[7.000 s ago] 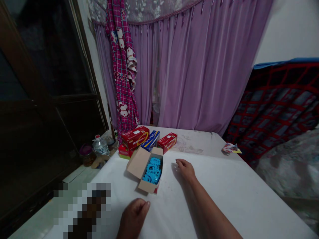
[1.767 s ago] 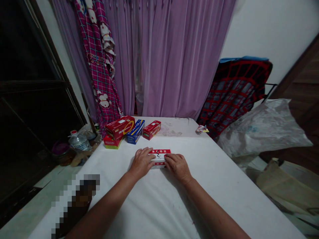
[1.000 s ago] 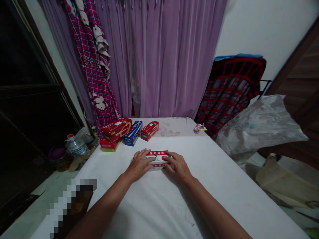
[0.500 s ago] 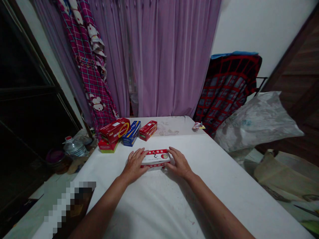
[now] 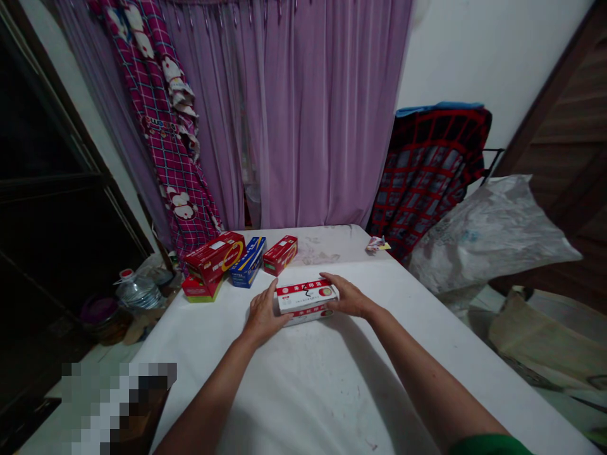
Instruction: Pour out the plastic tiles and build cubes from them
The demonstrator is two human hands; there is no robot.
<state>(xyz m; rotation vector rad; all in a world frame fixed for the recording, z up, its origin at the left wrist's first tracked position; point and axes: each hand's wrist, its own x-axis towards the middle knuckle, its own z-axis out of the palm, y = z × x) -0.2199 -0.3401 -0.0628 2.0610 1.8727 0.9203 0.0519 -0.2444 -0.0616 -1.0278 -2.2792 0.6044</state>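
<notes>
A white box with red bands and printed characters (image 5: 307,298) lies between my hands over the middle of the white-covered table. A black pen-like mark crosses its top. My left hand (image 5: 265,316) is at the left end, its thumb along the lower front corner and its fingers behind that end. At the opposite end, my right hand (image 5: 348,296) curls around the corner, fingertips on the far top edge and thumb on the front. The same lettering repeats on the front; whether this is one box or two stacked, I cannot tell.
Back left on the table (image 5: 351,379) stand stacked red boxes (image 5: 215,256), a blue box (image 5: 248,262) and another red box (image 5: 281,255). A small crumpled packet (image 5: 377,244) lies near the right edge. Purple curtains (image 5: 322,114) hang behind; a plastic bag (image 5: 493,234) bulges at right.
The white-and-red box has shifted rightward and turned slightly, its right end now farther back. Both hands moved with it, the right one closing more around its end. The view tilted slightly.
</notes>
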